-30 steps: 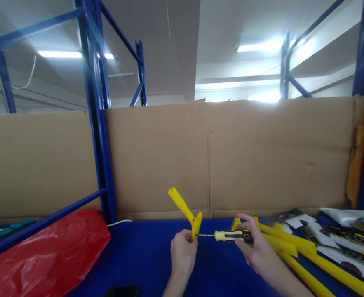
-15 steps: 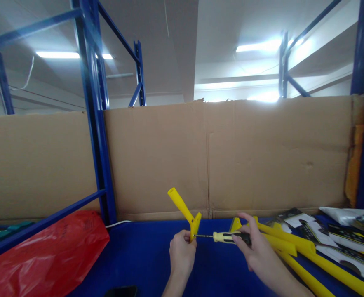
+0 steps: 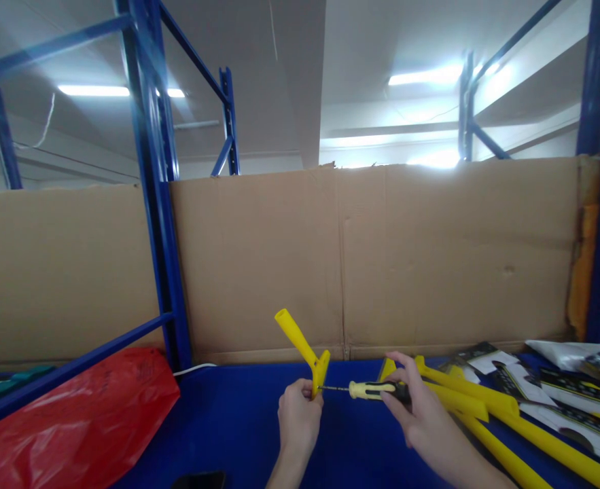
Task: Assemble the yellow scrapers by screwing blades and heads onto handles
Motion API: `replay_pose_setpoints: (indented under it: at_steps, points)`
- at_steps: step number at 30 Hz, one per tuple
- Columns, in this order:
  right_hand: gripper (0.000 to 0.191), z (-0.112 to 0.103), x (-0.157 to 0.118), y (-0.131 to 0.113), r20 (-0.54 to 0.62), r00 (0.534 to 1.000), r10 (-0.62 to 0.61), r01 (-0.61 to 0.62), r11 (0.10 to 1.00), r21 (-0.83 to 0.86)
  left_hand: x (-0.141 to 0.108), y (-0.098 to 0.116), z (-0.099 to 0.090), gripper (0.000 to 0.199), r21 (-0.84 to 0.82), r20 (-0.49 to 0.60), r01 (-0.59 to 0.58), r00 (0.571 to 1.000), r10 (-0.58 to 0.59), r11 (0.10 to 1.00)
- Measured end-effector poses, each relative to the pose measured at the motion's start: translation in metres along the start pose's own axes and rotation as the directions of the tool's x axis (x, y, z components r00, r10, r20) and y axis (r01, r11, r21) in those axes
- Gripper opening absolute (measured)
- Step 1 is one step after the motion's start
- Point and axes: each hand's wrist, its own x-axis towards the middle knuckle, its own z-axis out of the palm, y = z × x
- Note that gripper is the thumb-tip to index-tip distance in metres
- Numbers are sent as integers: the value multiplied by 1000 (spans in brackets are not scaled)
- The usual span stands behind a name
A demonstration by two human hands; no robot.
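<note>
My left hand (image 3: 301, 415) is closed around the lower end of a yellow plastic scraper-like piece with a tubular handle (image 3: 295, 337), which slants up and to the left. In my right hand (image 3: 419, 407) is a screwdriver (image 3: 368, 390) with a cream and black handle, lying level. Its thin shaft points left, and the tip meets the flat head of the yellow piece just above my left fingers. My right thumb and fingers grip the back of the screwdriver handle. Whether a screw sits at the tip is too small to tell.
More yellow tubular handles (image 3: 559, 445) lie to the right, partly behind my right arm. Past them are black-and-white printed packages (image 3: 579, 397). A red plastic bag (image 3: 90, 414) rests at left, and a dark object (image 3: 200, 480) at the front edge. Cardboard (image 3: 259, 265) walls the back of the blue tabletop (image 3: 238, 414).
Both hands and the yellow piece sit almost where they were. The right fingers have shifted slightly on the screwdriver handle, and the tip stays against the piece.
</note>
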Motion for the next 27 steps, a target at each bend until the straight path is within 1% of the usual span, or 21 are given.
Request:
replay_pose_setpoints:
  at_steps: [2,4,8,11,13,15,17,19,22,25,27]
  points:
    - [42,-1,-1,-2,-8,998,61,-61,997,-41,-1,1,0,16,8,-3,-4,1000,4,1000]
    - [45,1,-2,-2,-8,996,86,-86,996,-31,-1,2,-1,16,15,-12,-8,1000,8,1000]
    - [54,5,-1,4,-13,1000,21,-20,998,66,-2,3,-4,14,19,-32,-9,999,10,1000]
    - [52,5,2,7,-11,999,-33,34,995,89,-2,4,-4,12,22,-31,-13,999,14,1000]
    - [47,2,3,6,-15,1000,-27,28,998,51,-3,5,-4,13,28,-25,-18,1000,19,999]
    - [43,0,3,2,-17,1000,21,-21,1000,-9,-4,5,-3,15,37,-18,-24,1000,24,999]
    - [43,-2,2,-4,-13,997,76,-76,996,-54,-4,6,-2,15,46,-12,-34,999,34,998]
    - [44,-3,0,-8,-30,996,81,-83,994,-64,-4,6,-2,16,58,-12,-42,999,43,997]
    - [49,-4,-1,-10,-70,997,33,-33,999,6,-4,5,-2,15,74,-16,-39,999,40,997]
    - [50,-4,0,-8,11,999,42,-43,988,146,-5,5,-2,15,71,-20,-40,999,41,997]
    - [46,-4,2,-5,46,997,62,-69,983,167,-5,5,-1,15,68,-26,-45,999,47,997]
